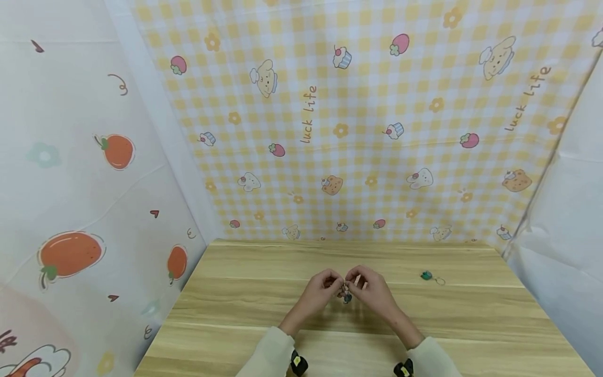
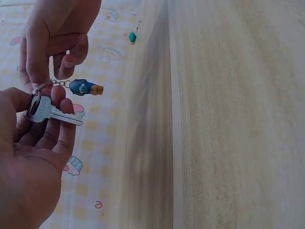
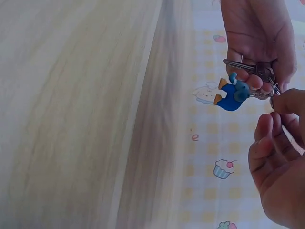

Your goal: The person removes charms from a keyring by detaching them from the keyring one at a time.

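A silver key [image 2: 56,114] lies across the fingers of my left hand [image 1: 321,291], whose thumb pinches near the key's head at the metal split ring [image 2: 39,89]. My right hand [image 1: 374,296] pinches that same ring from the other side. Off the ring, on a short chain, hangs a small blue figurine [image 2: 85,88] with orange feet, also seen in the right wrist view as the blue figurine [image 3: 232,97] beside the key [image 3: 247,67]. Both hands are close together above the table. Fingertips partly hide the ring.
To the right on the wooden table [image 1: 245,262] lies another keychain with a green figurine [image 1: 426,275] and a loose ring [image 1: 440,281]. A yellow checked cloth [image 1: 358,157] hangs behind the table, and a printed white sheet [image 1: 94,199] at the left.
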Available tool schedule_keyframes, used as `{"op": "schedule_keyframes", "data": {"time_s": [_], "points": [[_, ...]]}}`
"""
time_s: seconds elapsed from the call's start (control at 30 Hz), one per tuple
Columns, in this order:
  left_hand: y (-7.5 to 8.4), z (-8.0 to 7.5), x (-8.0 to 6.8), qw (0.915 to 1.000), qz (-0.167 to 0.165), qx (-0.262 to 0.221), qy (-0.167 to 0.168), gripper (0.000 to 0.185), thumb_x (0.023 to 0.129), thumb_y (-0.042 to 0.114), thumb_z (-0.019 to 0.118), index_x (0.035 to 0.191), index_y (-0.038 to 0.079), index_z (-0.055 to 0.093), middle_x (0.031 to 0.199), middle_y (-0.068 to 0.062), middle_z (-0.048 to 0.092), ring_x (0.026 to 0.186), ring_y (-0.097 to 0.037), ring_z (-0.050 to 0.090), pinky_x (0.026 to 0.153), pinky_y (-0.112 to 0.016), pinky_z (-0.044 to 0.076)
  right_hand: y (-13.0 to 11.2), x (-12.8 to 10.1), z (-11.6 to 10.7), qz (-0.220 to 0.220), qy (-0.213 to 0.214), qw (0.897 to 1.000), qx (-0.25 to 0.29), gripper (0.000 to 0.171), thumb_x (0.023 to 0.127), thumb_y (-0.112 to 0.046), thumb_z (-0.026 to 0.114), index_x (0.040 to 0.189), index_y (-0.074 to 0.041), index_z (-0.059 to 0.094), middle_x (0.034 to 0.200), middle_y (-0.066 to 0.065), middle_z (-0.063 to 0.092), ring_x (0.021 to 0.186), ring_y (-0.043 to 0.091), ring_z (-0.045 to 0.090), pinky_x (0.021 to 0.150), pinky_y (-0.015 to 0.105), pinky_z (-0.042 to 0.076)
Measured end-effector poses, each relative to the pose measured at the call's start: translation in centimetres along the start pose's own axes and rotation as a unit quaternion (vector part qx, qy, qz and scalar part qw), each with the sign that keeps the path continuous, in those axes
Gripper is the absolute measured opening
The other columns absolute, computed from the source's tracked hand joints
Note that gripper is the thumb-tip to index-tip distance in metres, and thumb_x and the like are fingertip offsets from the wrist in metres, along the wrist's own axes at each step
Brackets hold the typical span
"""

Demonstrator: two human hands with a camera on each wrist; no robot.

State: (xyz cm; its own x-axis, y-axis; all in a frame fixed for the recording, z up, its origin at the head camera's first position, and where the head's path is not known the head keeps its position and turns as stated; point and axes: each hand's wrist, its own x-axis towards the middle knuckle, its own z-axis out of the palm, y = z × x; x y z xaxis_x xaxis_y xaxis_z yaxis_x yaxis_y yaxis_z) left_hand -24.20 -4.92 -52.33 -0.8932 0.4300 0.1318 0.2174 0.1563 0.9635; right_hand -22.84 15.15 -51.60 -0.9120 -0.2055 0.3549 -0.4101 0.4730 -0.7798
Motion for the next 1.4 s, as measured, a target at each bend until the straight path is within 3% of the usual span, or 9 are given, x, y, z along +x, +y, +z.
{"op": "schedule_keyframes", "data": {"time_s": [0.13,0.23,0.5,0.8,0.93,1.1,1.27,1.4], "points": [[0.0,0.1,-0.1,1.0000,-0.001,-0.004,-0.007,0.022,0.112,0.026,0.058,0.113,0.007,0.069,0.106,-0.010,0.074,0.093,-0.017,0.073,0.092,-0.052,0.061,-0.2,0.1,0.0,-0.069,0.009,0.997,-0.037,0.023,0.091,0.008,0.076,0.098,-0.013,0.069,0.094,0.003,0.068,0.076,0.003,0.059,0.067,0.023,0.054],[-0.1,0.2,-0.1,1.0000,-0.002,0.001,-0.009,0.021,0.112,0.025,0.059,0.113,0.007,0.069,0.105,-0.010,0.074,0.091,-0.015,0.073,0.090,-0.052,0.062,-0.3,0.1,0.1,-0.087,0.007,0.995,-0.052,0.027,0.089,0.011,0.076,0.097,-0.013,0.067,0.093,0.001,0.067,0.075,0.001,0.057,0.065,0.022,0.053],[0.0,0.2,-0.1,0.9996,-0.006,0.020,-0.019,0.020,0.112,0.025,0.059,0.111,0.009,0.070,0.103,-0.007,0.075,0.089,-0.013,0.073,0.089,-0.053,0.062,0.3,0.2,0.2,-0.072,-0.015,0.997,-0.032,0.027,0.088,0.012,0.073,0.095,-0.013,0.066,0.085,-0.006,0.064,0.070,-0.001,0.054,0.060,0.021,0.051],[-0.4,0.1,0.0,0.9997,0.000,0.012,-0.019,0.024,0.112,0.031,0.057,0.113,0.010,0.069,0.105,-0.004,0.074,0.090,-0.010,0.073,0.090,-0.049,0.063,0.3,0.1,-0.2,-0.037,-0.050,0.998,0.022,0.018,0.096,0.009,0.068,0.104,-0.008,0.066,0.088,0.000,0.066,0.074,0.003,0.057,0.062,0.022,0.052],[-0.4,0.0,0.0,0.9997,0.000,0.009,-0.022,0.025,0.113,0.032,0.057,0.114,0.010,0.068,0.108,-0.005,0.074,0.092,-0.011,0.072,0.091,-0.048,0.063,0.4,0.1,-0.2,-0.043,-0.052,0.997,0.031,0.018,0.097,0.008,0.068,0.105,-0.008,0.066,0.090,0.001,0.066,0.075,0.003,0.057,0.063,0.022,0.052],[-0.3,0.0,0.0,0.9998,0.000,0.003,-0.019,0.024,0.112,0.031,0.057,0.113,0.011,0.069,0.108,-0.006,0.074,0.092,-0.012,0.072,0.091,-0.051,0.061,0.4,0.1,-0.1,-0.098,-0.026,0.995,0.013,0.020,0.096,0.010,0.070,0.104,-0.008,0.066,0.088,-0.002,0.066,0.074,0.001,0.056,0.062,0.022,0.052],[-0.1,0.1,0.1,0.9999,0.001,0.003,-0.013,0.024,0.112,0.029,0.057,0.112,0.008,0.069,0.107,-0.008,0.074,0.092,-0.012,0.072,0.091,-0.053,0.061,0.6,0.1,0.1,-0.165,0.009,0.986,-0.031,0.025,0.091,0.014,0.073,0.101,-0.008,0.065,0.086,-0.004,0.065,0.073,-0.002,0.056,0.060,0.020,0.053],[0.0,0.1,0.0,0.9999,-0.002,0.004,-0.010,0.024,0.112,0.029,0.058,0.112,0.008,0.069,0.106,-0.008,0.074,0.091,-0.012,0.071,0.089,-0.049,0.061,0.8,0.1,0.3,-0.184,0.021,0.982,-0.048,0.029,0.088,0.015,0.074,0.100,-0.010,0.065,0.086,-0.006,0.065,0.072,-0.003,0.056,0.060,0.019,0.052]]}}
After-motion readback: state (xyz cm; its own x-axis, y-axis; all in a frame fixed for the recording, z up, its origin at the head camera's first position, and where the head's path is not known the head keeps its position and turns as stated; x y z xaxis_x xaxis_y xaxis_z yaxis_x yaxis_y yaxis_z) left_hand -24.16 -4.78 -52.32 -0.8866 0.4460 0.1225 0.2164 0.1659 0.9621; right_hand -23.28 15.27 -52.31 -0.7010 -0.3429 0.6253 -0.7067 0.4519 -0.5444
